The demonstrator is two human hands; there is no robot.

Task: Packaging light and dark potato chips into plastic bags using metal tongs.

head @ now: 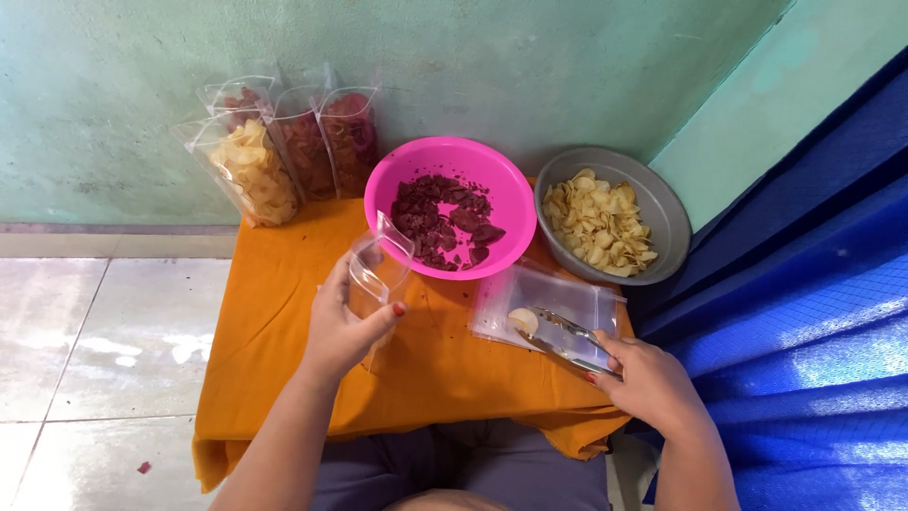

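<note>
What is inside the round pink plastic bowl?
The round pink plastic bowl holds dark reddish-purple chips, heaped toward the near side. The bare pink bottom shows behind them. Whatever lies beneath the heap is covered.

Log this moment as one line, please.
left hand: holds empty clear pouch | right hand: tongs gripping pale chip | pink bowl: dark chips
</note>
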